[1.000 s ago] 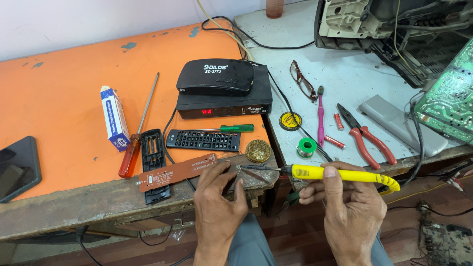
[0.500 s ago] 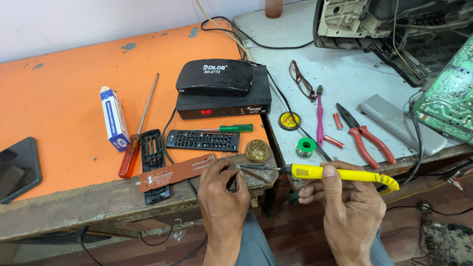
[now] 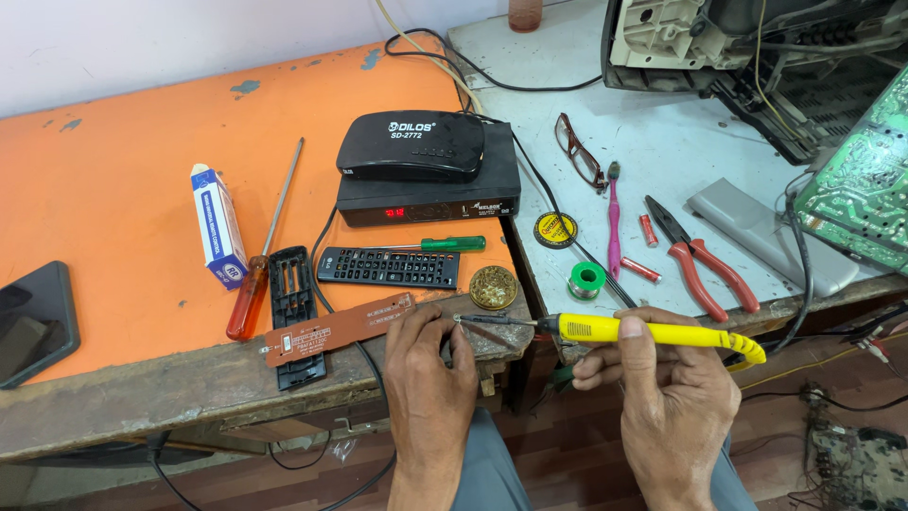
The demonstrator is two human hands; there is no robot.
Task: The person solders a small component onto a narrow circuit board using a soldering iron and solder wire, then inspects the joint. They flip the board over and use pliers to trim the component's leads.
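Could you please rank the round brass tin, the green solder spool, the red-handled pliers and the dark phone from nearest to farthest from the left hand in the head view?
From the left hand:
1. Round brass tin, just above its fingertips.
2. Green solder spool, further right.
3. Red-handled pliers, on the grey bench to the right.
4. Dark phone, at the far left edge.

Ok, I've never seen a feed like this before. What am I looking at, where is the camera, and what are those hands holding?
The camera sits on a person's head and looks down at their own two bare hands; there is no machine. The right hand holds a yellow soldering iron, its tip pointing left toward the left hand, which rests at the end of a brown circuit strip on the orange bench. Nearby lie a remote, two stacked black boxes, a screwdriver, a round brass tin, a solder spool, red pliers and glasses.
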